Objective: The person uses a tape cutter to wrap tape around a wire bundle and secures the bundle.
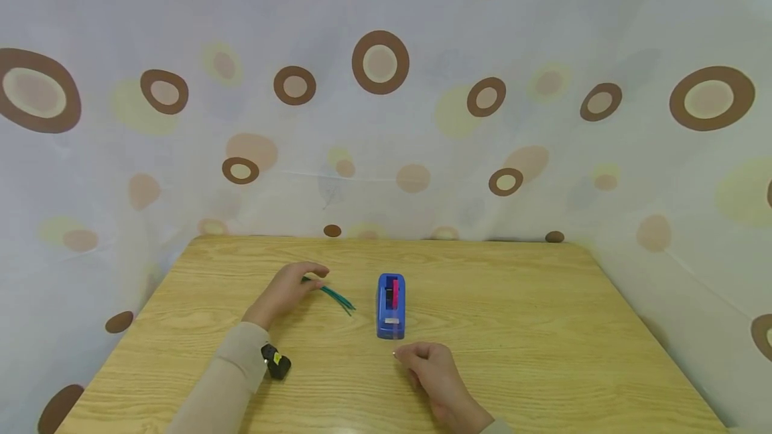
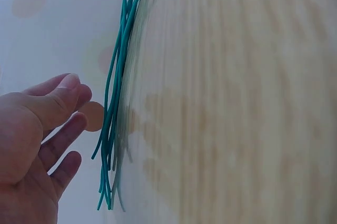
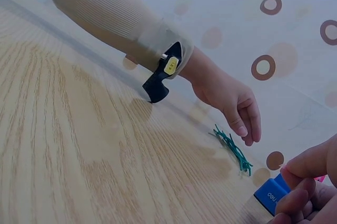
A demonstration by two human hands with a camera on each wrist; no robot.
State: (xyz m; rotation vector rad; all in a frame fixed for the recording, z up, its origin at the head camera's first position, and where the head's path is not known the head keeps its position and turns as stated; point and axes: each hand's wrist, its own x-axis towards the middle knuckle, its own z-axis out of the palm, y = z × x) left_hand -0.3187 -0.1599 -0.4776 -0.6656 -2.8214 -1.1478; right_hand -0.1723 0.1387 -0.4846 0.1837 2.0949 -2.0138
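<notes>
A bundle of thin green wires [image 1: 338, 297] lies on the table, left of a blue tape dispenser [image 1: 382, 310] with a pink-cored roll. My left hand [image 1: 288, 291] hovers over the bundle's far end with loosely bent fingers; in the left wrist view a gap shows between its fingertips and the wires [image 2: 117, 87]. In front of the dispenser, my right hand [image 1: 437, 378] pinches a tiny end of clear tape [image 1: 395, 353] between thumb and forefinger. The right wrist view has this hand [image 3: 310, 195] close to the dispenser [image 3: 269, 195]. Whether the tape still joins the roll I cannot tell.
The wood-grain table [image 1: 531, 327] reaches back to a patterned curtain [image 1: 422, 132], which also hangs at both sides. A black wrist camera [image 1: 277, 363] is strapped to the left sleeve [image 1: 226, 374].
</notes>
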